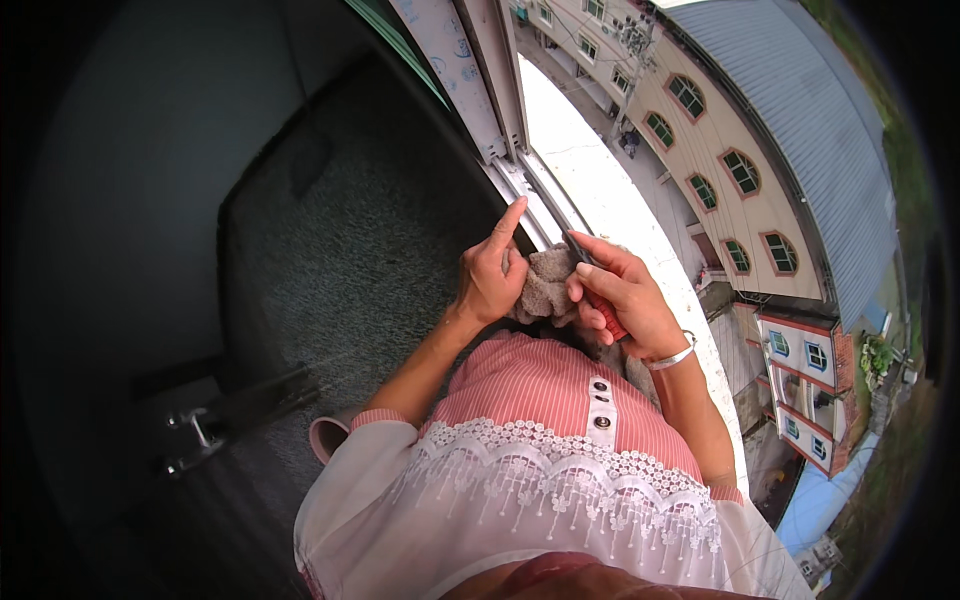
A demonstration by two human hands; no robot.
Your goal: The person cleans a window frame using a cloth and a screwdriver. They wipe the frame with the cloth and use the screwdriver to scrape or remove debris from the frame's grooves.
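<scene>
My left hand (488,276) has its index finger stretched toward the metal window track (541,214), the tip at the track's inner edge. Its thumb stands apart, and the other fingers are curled and partly hidden. In my right hand (642,308) is a slim tool with a red and black handle (608,316), its dark narrow end slanting toward the track. What kind of tip it has is too small to tell. Between both hands a bunched grey-brown cloth (546,284) lies over the near part of the track, beside my left fingers.
A window frame (462,75) with patterned film rises beyond the track. Outside it runs a white ledge (570,130), with a drop to buildings (740,170) and a street on the right. A dark panel (350,230) and a metal handle (205,430) are on the left.
</scene>
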